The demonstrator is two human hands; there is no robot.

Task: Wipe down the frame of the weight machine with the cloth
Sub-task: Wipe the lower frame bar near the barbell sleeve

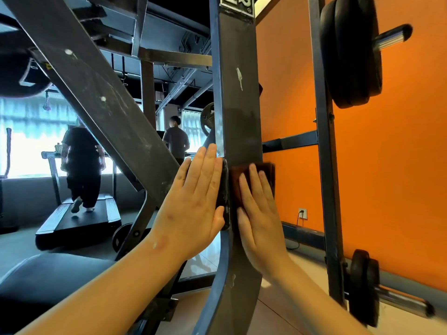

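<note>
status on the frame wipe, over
Right hand flat, pressing cloth on upright post. Left hand flat on post's left side. Post above cloth unobstructed.

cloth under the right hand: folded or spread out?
Folded. The cloth shows stacked layer edges at its right side, and the right hand presses it flat against the upright frame post.

Scuffed painted-metal frame [238,105], seemingly matt
</note>
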